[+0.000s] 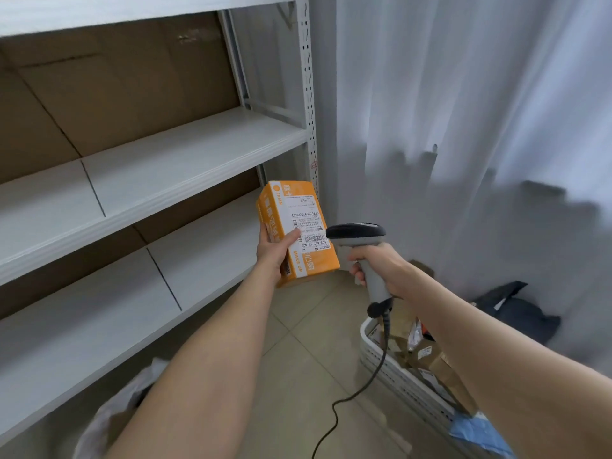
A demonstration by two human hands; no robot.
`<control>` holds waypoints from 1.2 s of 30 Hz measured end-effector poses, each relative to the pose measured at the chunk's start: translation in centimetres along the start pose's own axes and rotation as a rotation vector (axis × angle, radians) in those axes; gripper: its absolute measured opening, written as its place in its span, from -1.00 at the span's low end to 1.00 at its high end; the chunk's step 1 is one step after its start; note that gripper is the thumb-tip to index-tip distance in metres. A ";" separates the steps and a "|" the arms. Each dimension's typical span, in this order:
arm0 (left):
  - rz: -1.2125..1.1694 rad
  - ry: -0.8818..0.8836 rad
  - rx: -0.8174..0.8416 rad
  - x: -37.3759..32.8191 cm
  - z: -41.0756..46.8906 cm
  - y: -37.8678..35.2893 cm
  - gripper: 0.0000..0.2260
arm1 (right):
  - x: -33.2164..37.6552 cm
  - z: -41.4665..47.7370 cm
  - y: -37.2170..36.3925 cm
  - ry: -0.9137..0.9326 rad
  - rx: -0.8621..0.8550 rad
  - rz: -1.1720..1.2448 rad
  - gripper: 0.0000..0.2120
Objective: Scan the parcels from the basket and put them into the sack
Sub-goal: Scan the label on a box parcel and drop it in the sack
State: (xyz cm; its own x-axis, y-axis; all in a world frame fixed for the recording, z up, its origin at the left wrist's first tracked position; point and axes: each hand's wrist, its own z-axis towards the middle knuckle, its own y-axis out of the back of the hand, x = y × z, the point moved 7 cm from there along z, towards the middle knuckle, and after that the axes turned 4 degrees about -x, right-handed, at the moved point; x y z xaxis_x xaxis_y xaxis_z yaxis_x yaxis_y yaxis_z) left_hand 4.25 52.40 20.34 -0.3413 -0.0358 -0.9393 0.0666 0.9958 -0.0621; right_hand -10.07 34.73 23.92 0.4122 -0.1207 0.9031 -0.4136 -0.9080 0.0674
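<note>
Though aslant, boxy orange cardboard parcel (298, 207) in left hand (275, 252), beside plastic scanner (359, 232).

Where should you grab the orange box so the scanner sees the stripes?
Grip the orange box by its lower end from the left, as the left hand does; its barcode label faces the scanner on the right, so it probably stays uncovered.

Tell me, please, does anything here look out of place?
Nothing looks damaged or spilled. Only the thumb of the left hand overlaps the label edge on the orange box, beside the barcode at which the right hand aims the scanner.
</note>
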 end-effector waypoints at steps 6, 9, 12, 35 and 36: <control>0.028 0.090 -0.079 1.4 -5.3 6.5 -0.46 | -3.1 -2.5 -3.2 -0.046 -0.009 0.288 -0.89; 0.115 0.210 -0.097 3.7 -8.1 10.5 -0.55 | -5.6 -4.0 -6.3 -0.103 0.029 0.321 -0.69; 0.081 0.316 -0.066 5.9 -9.9 14.3 -0.55 | -7.6 -6.3 -10.3 -0.146 0.081 0.258 -0.67; 0.068 0.642 -0.379 17.6 -1.2 56.1 -0.60 | -22.3 -2.4 -52.8 -0.375 0.204 0.116 -0.75; 0.059 0.674 -0.385 19.1 -0.3 57.2 -0.62 | -24.2 -1.7 -54.0 -0.393 0.194 0.115 -0.71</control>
State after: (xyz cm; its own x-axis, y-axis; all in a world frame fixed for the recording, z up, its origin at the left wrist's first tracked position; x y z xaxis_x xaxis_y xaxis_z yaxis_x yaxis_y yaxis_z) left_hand 1.31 108.67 -1.06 -0.8521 -0.0461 -0.5213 -0.1861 0.9577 0.2194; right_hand 0.92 87.38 -0.84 0.6647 -0.3345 0.6681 -0.3301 -0.9336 -0.1391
